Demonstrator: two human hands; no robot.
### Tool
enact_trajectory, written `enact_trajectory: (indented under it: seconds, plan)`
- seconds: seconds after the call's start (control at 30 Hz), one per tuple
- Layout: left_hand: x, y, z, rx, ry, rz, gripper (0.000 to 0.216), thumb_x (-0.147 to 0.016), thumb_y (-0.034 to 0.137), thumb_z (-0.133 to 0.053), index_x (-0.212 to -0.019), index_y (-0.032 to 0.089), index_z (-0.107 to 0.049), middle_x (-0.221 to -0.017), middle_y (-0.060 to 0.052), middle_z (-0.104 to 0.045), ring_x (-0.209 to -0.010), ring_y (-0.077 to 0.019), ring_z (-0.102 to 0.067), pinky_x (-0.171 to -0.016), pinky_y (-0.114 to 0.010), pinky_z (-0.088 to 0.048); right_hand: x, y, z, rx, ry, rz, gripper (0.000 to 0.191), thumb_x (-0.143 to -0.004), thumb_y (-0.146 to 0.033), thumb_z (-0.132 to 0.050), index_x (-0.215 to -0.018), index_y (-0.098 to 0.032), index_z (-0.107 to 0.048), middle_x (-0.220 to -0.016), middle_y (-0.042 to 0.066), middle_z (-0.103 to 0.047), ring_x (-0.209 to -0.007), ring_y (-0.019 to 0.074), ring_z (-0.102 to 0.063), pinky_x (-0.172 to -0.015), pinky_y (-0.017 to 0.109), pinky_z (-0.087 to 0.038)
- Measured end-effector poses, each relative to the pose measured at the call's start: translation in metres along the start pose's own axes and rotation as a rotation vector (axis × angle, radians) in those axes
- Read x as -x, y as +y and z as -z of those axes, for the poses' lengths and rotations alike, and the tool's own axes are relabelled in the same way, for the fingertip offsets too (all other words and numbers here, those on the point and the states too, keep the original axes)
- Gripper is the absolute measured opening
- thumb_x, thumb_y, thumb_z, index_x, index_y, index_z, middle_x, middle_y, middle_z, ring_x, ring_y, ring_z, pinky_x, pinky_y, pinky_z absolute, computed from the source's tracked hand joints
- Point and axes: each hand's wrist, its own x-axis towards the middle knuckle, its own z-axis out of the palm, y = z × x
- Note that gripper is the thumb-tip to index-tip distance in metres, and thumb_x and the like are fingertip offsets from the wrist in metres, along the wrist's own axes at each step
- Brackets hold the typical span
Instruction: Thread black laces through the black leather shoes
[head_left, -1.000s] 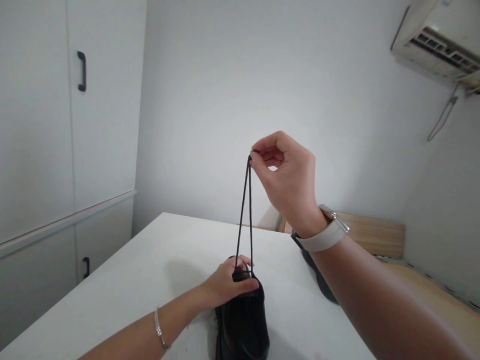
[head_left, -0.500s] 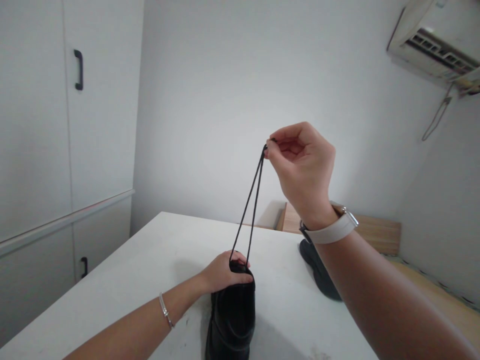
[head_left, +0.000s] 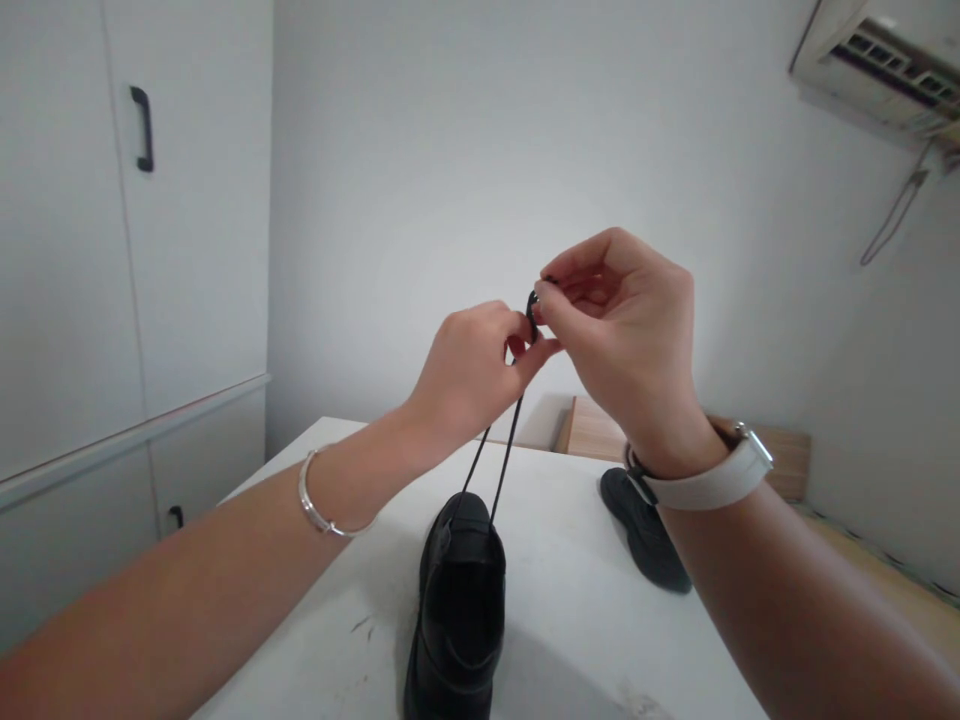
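A black shoe (head_left: 457, 640) stands on the white table (head_left: 555, 560) with its toe pointing away from me. Two strands of black shoelace (head_left: 508, 462) run taut from its upper to my hands, raised above it. My right hand (head_left: 626, 325) pinches the lace ends between thumb and fingertips. Just below and left of it, my left hand (head_left: 480, 365) closes thumb and forefinger around the same strands. The fingers of both hands nearly touch. A second dark shoe (head_left: 646, 530) lies on the table to the right, partly behind my right wrist.
White cupboards (head_left: 202, 250) with black handles stand at the left. A wooden board (head_left: 592, 428) shows behind the table's far edge. An air conditioner (head_left: 889, 65) hangs on the wall at upper right.
My left hand has let go of the shoe's upper and risen to the laces beside my right hand. My right hand keeps its pinch at about the same height.
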Motion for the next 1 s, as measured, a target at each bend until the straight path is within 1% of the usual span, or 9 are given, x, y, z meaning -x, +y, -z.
enact_trajectory:
  seconds: [0.17, 0.27, 0.37, 0.43, 0.5, 0.53, 0.77, 0.87, 1.0]
  plan:
    - [0.001, -0.007, 0.006, 0.315, -0.042, 0.098, 0.021, -0.089, 0.032, -0.068, -0.079, 0.015, -0.076, -0.075, -0.003, -0.07, -0.074, -0.0149, -0.061, -0.069, -0.027, -0.045, 0.004, 0.014, 0.013, -0.178, 0.092, -0.156, 0.012, -0.077, -0.006, -0.064, -0.078, -0.018, -0.062, -0.076, -0.003, -0.062, -0.07, 0.0114, -0.061, -0.066, 0.026, -0.052]
    - [0.012, -0.033, 0.016, 0.682, -0.002, 0.312, 0.021, -0.088, 0.034, -0.068, -0.095, 0.016, -0.077, -0.086, -0.005, -0.072, -0.084, -0.0166, -0.065, -0.077, -0.03, -0.052, 0.014, 0.037, 0.027, -0.457, 0.191, -0.421, 0.011, -0.076, -0.007, -0.064, -0.076, -0.017, -0.061, -0.075, -0.003, -0.061, -0.07, 0.009, -0.06, -0.072, 0.025, -0.054]
    - [0.03, -0.07, 0.031, 0.901, 0.095, 0.563, 0.022, -0.086, 0.027, -0.07, -0.103, 0.014, -0.073, -0.077, -0.003, -0.067, -0.071, -0.0124, -0.061, -0.064, -0.024, -0.051, 0.041, 0.064, 0.047, -0.721, 0.276, -0.671, 0.013, -0.073, -0.011, -0.072, -0.076, -0.017, -0.061, -0.078, -0.003, -0.058, -0.076, 0.0102, -0.063, -0.081, 0.028, -0.058]
    - [0.047, -0.096, 0.044, 0.904, 0.172, 0.661, 0.02, -0.084, 0.023, -0.071, -0.102, 0.014, -0.072, -0.07, 0.0, -0.062, -0.057, -0.0073, -0.05, -0.049, -0.016, -0.041, 0.068, 0.082, 0.064, -0.793, 0.345, -0.808, 0.02, -0.067, -0.011, -0.078, -0.079, -0.015, -0.063, -0.079, -0.003, -0.057, -0.07, 0.0068, -0.06, -0.065, 0.017, -0.057]
    - [0.069, -0.12, 0.058, 0.867, 0.174, 0.729, 0.016, -0.088, 0.027, -0.066, -0.096, 0.015, -0.07, -0.06, 0.003, -0.053, -0.048, -0.0059, -0.038, -0.041, -0.014, -0.031, 0.101, 0.102, 0.081, -0.857, 0.358, -0.896, 0.024, -0.065, -0.012, -0.083, -0.081, -0.015, -0.065, -0.075, -0.006, -0.053, -0.048, -0.0003, -0.041, -0.039, 0.007, -0.038]
    - [0.083, -0.131, 0.064, 0.845, 0.165, 0.76, 0.018, -0.09, 0.03, -0.063, -0.09, 0.014, -0.07, -0.057, 0.003, -0.049, -0.046, -0.0057, -0.034, -0.039, -0.014, -0.029, 0.119, 0.112, 0.09, -0.868, 0.357, -0.929, 0.024, -0.066, -0.016, -0.084, -0.083, -0.015, -0.066, -0.073, -0.007, -0.05, -0.045, -0.0009, -0.033, -0.034, 0.008, -0.033]
    - [0.167, -0.185, 0.087, 0.573, 0.202, 0.994, 0.026, -0.096, 0.041, -0.053, -0.085, 0.022, -0.067, -0.054, 0.007, -0.039, -0.04, -0.0042, -0.03, -0.036, -0.015, -0.022, 0.236, 0.163, 0.124, -0.493, 0.545, -1.088, 0.04, -0.048, -0.03, -0.096, -0.078, -0.014, -0.074, -0.071, -0.002, -0.058, -0.047, 0.0009, -0.036, -0.037, 0.01, -0.033]
    - [0.178, -0.195, 0.076, 0.367, 0.088, 0.998, 0.03, -0.087, 0.053, -0.06, -0.098, 0.025, -0.06, -0.057, 0.007, -0.053, -0.04, -0.0069, -0.033, -0.037, -0.019, -0.024, 0.254, 0.165, 0.111, -0.41, 0.434, -1.124, 0.041, -0.053, -0.037, -0.094, -0.083, -0.015, -0.077, -0.066, -0.001, -0.059, -0.049, 0.0033, -0.04, -0.04, 0.013, -0.034]
    - [0.173, -0.183, 0.05, 0.141, -0.264, 0.761, 0.035, -0.085, 0.057, -0.058, -0.089, 0.023, -0.059, -0.062, 0.002, -0.063, -0.053, -0.015, -0.051, -0.05, -0.024, -0.039, 0.247, 0.147, 0.068, -0.345, -0.034, -1.063, 0.037, -0.071, -0.044, -0.083, -0.094, -0.016, -0.078, -0.075, 0.004, -0.067, -0.055, 0.0087, -0.052, -0.051, 0.02, -0.045]
